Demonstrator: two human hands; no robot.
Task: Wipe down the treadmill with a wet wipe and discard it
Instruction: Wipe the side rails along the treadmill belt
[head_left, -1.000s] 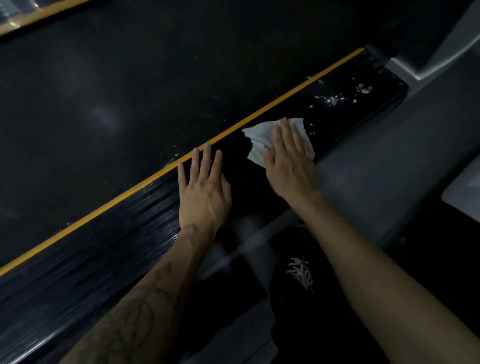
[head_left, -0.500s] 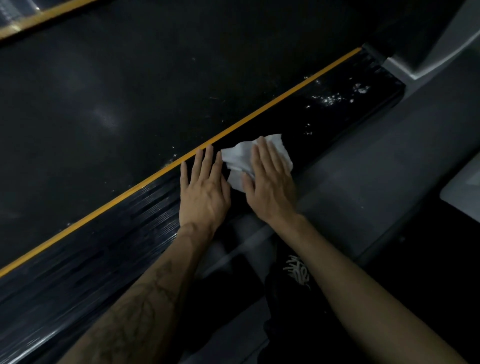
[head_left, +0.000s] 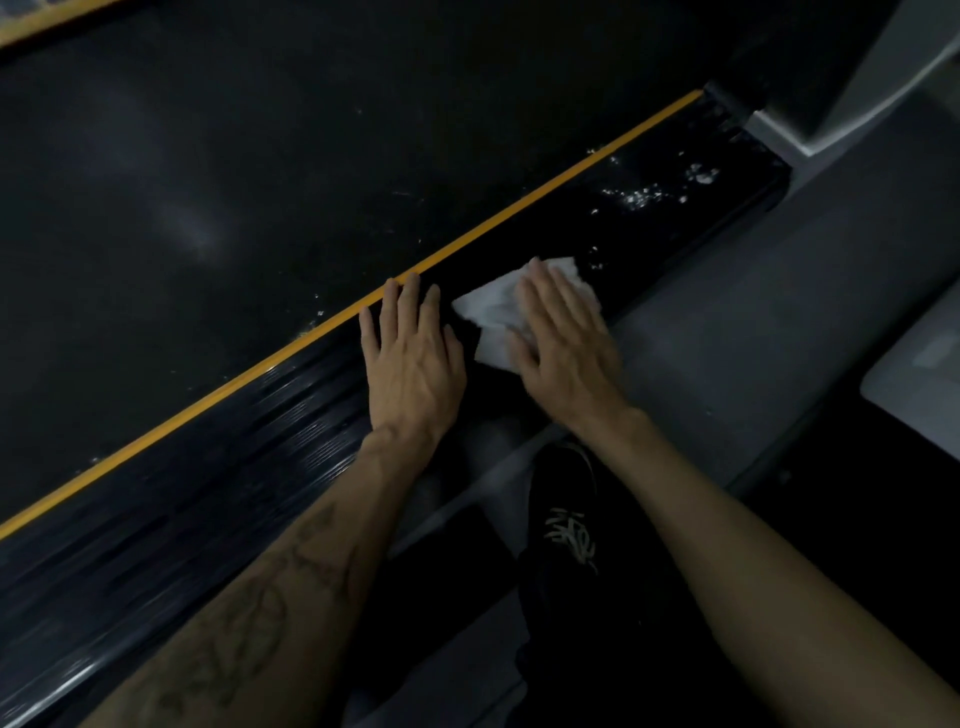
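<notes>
White wet wipe (head_left: 497, 318), one, crumpled, lies on the treadmill's black side rail (head_left: 649, 228), just right of the yellow stripe (head_left: 519, 208). Our right hand (head_left: 563, 340) presses it flat, fingers straight and together. Left hand (head_left: 413, 364) rests flat on the rail beside it, fingers slightly spread. White specks (head_left: 644, 196) sit further up the rail. Shoe (head_left: 569, 525) print unreadable.

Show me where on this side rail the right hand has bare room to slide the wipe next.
Bare rail runs from the wet wipe up to the white specks, bordered by the yellow stripe and the grey floor. More bare ribbed rail lies behind the left hand. It is crowded between that hand and the right hand.
</notes>
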